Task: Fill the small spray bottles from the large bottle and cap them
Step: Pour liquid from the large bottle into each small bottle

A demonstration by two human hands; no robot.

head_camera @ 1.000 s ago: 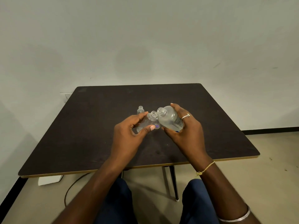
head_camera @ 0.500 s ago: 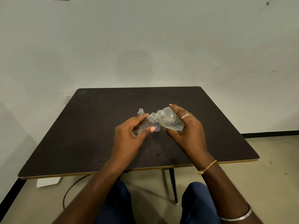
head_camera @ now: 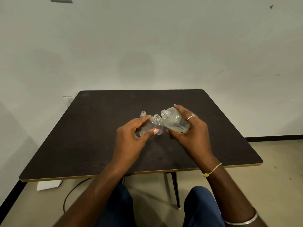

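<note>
My right hand [head_camera: 191,133] grips the large clear bottle [head_camera: 173,121], uncapped and tilted to the left, its mouth toward the small bottle. My left hand [head_camera: 131,141] holds a small clear spray bottle [head_camera: 153,124], uncapped and tilted right, its neck just below and left of the large bottle's mouth. The two mouths are a little apart. A second small uncapped bottle [head_camera: 143,114] stands upright on the dark table [head_camera: 98,136], behind my left fingers. A small purple-tinted object [head_camera: 159,132] shows by my left thumb; I cannot tell what it is.
The dark square table stands against a pale wall. Its front edge [head_camera: 139,172] is close to my knees. A cable and a white box [head_camera: 49,185] lie on the floor under the table's left side.
The large bottle's mouth has lifted slightly away from the small bottle's neck. Both hands keep their grip, and the view has tilted upward a little.
</note>
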